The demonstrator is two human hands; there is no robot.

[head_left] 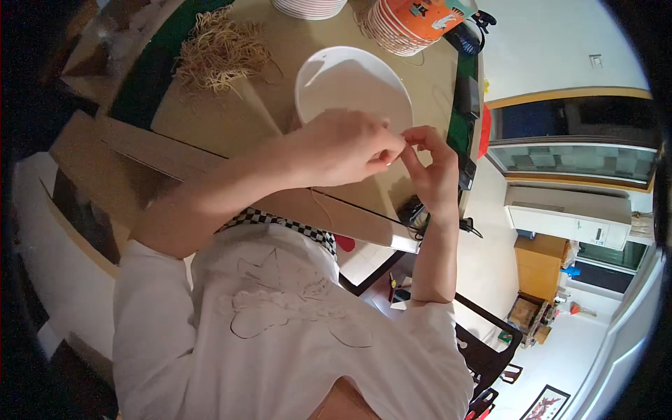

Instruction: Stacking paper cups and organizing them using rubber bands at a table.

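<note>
My left hand (346,148) reaches across from the left with its fingers curled into a pinch. Its fingertips meet those of my right hand (432,168), whose thumb and forefinger are also pinched together. What lies between the fingertips is too small to make out. Just beyond my left hand is a round white paper tub (353,80), its pale inside facing me and its near side covered by the hand. A thin beige string (322,208) hangs over the table's near edge, below my left wrist.
A tangled heap of beige strings (222,52) lies at the far left of the cardboard-covered table (280,94). Stacked orange paper tubs (413,24) stand at the back right, beside another stack of tubs (308,7). Dark boxy devices (467,96) line the right edge.
</note>
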